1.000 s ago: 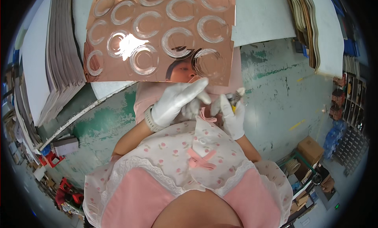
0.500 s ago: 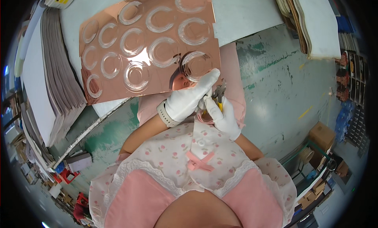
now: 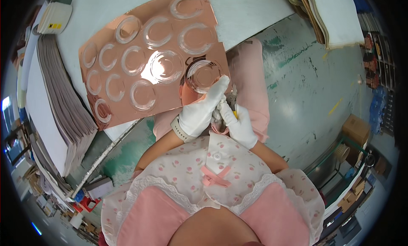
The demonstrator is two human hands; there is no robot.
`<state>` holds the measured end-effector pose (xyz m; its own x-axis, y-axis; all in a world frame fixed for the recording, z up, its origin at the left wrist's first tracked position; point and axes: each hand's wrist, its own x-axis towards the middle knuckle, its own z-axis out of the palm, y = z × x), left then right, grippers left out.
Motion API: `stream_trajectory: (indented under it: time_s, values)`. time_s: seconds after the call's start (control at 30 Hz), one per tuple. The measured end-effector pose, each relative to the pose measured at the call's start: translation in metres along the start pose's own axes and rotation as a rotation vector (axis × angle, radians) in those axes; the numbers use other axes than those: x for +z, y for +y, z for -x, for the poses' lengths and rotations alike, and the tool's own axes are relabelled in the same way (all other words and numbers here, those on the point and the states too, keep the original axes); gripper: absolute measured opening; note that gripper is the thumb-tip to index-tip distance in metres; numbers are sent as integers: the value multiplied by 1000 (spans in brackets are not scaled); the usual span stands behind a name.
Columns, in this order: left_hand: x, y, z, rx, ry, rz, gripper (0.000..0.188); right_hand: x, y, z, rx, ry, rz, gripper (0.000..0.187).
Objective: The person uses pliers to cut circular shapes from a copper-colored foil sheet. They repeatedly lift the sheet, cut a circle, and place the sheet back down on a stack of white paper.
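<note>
On the white table [image 3: 255, 8] we see a left stack [image 3: 63, 97] of greyish sheets and, at the upper right, a brown-edged right stack [image 3: 335, 20]. Below, we find a scuffed floor [image 3: 293, 97] with green patches and a yellow stripe [image 3: 335, 106]. Farther right we notice a shelf [image 3: 384, 61], blue plastic [image 3: 376, 105], a carton [image 3: 356, 129] and, beside it, a basket [image 3: 341, 153].

There are two gloved hands [image 3: 199, 118] [image 3: 242, 127], one pair of pliers [image 3: 231, 100] and one coppery sheet [image 3: 121, 108] (thirteen visible rings [image 3: 124, 60]).
</note>
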<state>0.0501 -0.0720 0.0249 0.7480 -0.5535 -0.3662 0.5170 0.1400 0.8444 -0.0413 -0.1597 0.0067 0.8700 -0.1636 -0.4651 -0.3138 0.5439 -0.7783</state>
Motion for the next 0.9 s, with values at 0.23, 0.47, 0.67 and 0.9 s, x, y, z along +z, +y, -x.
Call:
stream_trajectory:
  time_s: [0.23,0.47,0.67,0.9]
  values:
    - [5,3,-2,17,34,-158,30,9,-16,2,30,-15,-69,36]
    - [21,29,-1,-370,111,-88,44,5,-5,4,228,-19,-424,47]
    - [25,15,-7,-248,102,-156,48,25,-9,2,126,238,-385,48]
    - [5,10,-15,-492,-73,15,38,21,-21,3,66,160,-375,43]
